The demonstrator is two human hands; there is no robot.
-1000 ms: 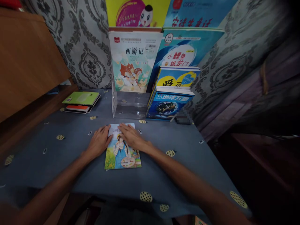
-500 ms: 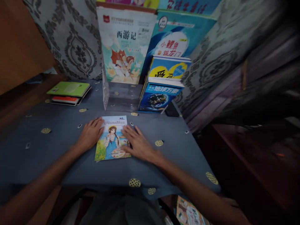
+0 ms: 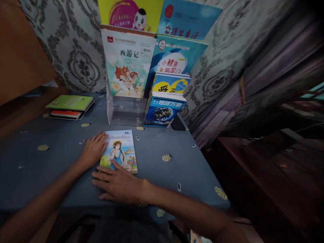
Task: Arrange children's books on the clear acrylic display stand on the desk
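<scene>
A thin picture book [image 3: 118, 148], its cover showing a girl in a yellow hat and blue overalls, lies face up on the blue tablecloth [image 3: 152, 172]. My left hand [image 3: 94, 151] rests flat at the book's upper left edge, fingertips on the cover. Across the bottom edge of the book lies my right hand [image 3: 120, 184], its fingers spread and pointing left, partly over the cover and partly over the cloth. Neither hand grips anything.
Behind the book stands a clear acrylic rack [image 3: 126, 109] with several upright books, among them a white one [image 3: 129, 64] and a blue one [image 3: 163, 111]. A green book [image 3: 72, 102] tops a small stack at the left. A dark flat object [image 3: 178, 123] lies beside the rack.
My right hand has moved from the book's right side down and left to its bottom edge. My left hand stays at the upper left edge. The view has tilted up, showing more of the top books.
</scene>
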